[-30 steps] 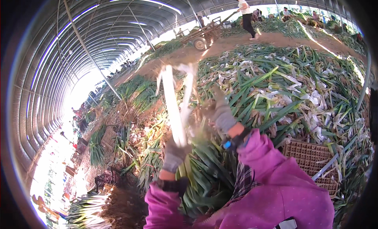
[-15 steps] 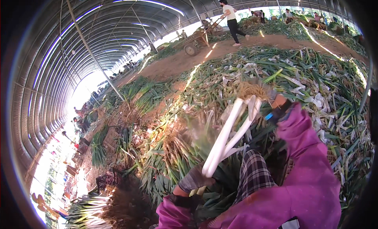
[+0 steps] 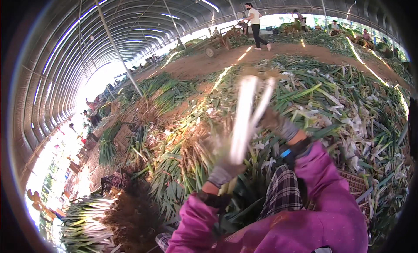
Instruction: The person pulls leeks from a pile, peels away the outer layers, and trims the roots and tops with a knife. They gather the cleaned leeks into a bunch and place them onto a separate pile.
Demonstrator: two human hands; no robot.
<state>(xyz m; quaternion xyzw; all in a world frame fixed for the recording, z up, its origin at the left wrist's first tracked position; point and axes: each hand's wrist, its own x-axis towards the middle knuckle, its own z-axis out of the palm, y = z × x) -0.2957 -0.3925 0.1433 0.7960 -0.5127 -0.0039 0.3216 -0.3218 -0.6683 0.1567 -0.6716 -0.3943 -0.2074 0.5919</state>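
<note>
My left hand point(image 3: 226, 171), in a grey glove, is closed round the lower part of a few white leek stalks point(image 3: 243, 122). They stand nearly upright and are smeared by motion, with the blurred brown roots at their upper end. Just right of the stalks is my gloved right hand point(image 3: 278, 123); its fingers are too blurred to show whether they touch them. Below and left of the stalks lies a pile of unpeeled leeks point(image 3: 198, 159), roots upward. At the lower left rests a heap of white-stemmed leeks point(image 3: 87, 222) with a brown root mass beside it.
Leaf and peel waste point(image 3: 339, 109) covers the ground at right. A plastic crate point(image 3: 352, 183) sits by my right elbow. Across the dirt path point(image 3: 196, 66), a person point(image 3: 257, 26) walks with a two-wheeled cart point(image 3: 215, 46). A slanting pole point(image 3: 115, 44) stands at left.
The leek stalks have swung up and become more upright with my left hand. My right hand has left the root end and come down and left beside the stalks.
</note>
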